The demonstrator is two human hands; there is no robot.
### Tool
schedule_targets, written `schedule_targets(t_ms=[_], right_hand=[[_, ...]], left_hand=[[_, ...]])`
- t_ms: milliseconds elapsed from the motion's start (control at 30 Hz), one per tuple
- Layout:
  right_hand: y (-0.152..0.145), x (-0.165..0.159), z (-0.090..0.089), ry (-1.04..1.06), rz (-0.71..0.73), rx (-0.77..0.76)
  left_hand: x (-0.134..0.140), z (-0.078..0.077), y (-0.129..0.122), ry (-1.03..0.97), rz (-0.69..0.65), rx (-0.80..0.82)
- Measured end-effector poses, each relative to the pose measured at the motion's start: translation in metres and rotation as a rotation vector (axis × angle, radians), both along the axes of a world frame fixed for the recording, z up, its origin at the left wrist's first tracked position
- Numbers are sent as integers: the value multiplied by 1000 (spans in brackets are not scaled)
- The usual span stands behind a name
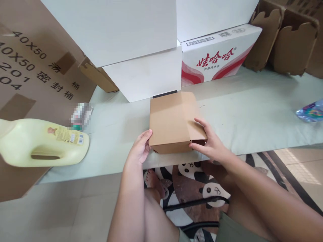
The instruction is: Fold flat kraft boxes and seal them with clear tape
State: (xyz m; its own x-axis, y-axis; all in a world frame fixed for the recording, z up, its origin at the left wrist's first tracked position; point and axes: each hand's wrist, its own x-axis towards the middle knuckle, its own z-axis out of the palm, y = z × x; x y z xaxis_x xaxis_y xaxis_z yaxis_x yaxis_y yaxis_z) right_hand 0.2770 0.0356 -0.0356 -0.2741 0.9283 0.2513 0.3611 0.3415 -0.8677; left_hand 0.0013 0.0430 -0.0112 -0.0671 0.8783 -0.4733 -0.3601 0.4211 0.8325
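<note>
Left fingers (146, 135) grip the cardboard box (170, 117) while right fingers (205, 125) spread wide around its side flap (196, 131), which hard pressing could crease.

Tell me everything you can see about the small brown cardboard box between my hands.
The cardboard box is plain tan-brown, with no print showing. It lies flat near the front edge of the pale tablecloth, its top panel down. A side flap sticks out at the near right, with a dark gap beneath. Your left hand holds the near left corner; your right hand, fingers spread, touches the flap. Its contents are hidden.
</note>
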Motion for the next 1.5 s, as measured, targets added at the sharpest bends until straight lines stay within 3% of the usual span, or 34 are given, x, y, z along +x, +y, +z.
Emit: schedule_targets(t_ms=[200,767,967,1167,1333,1433,1500], right_hand=[[-1,-4,4,7,-9,19],[1,-4,-8,88,-24,-49],[1,-3,-10,89,-22,-54],[3,-4,-4,40,-48,-76],[14,1,-12,-221,-232,-49],[20,6,-21,-520,-294,-94],[23,8,-23,-653,-281,-72]], left_hand=[[-7,4,1,48,-97,16],[-11,-4,1,21,-111,-23],[-10,-3,1,-17,-82,-28],[-5,-7,5,-3,41,-31],[0,-8,10,30,229,24],[2,-5,8,110,172,-8],[3,-4,5,198,177,73]])
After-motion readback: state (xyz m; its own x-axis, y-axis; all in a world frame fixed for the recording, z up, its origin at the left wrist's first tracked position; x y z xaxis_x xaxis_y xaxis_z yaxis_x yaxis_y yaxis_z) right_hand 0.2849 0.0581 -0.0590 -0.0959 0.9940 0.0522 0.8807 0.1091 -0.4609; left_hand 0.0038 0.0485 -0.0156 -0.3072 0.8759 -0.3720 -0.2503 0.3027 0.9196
